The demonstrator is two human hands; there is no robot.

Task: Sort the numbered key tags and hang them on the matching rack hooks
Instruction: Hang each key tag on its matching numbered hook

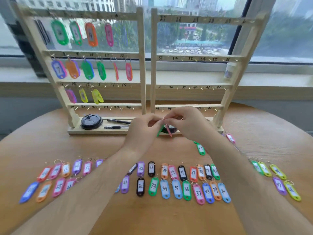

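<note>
Rows of numbered key tags (153, 186) lie flat on the wooden table (152, 217), between and beside both forearms. Further away, the left hand (142, 131) and the right hand (186, 124) meet in front of the rack base. Thumb and fingertips of each hand pinch a thin key ring (164, 118). A green tag (160, 131) and a pink tag (168, 131) hang from it. Behind, the left rack (141, 65) carries coloured tags on three rows, and the right rack (153, 65) stands just beside it.
</note>
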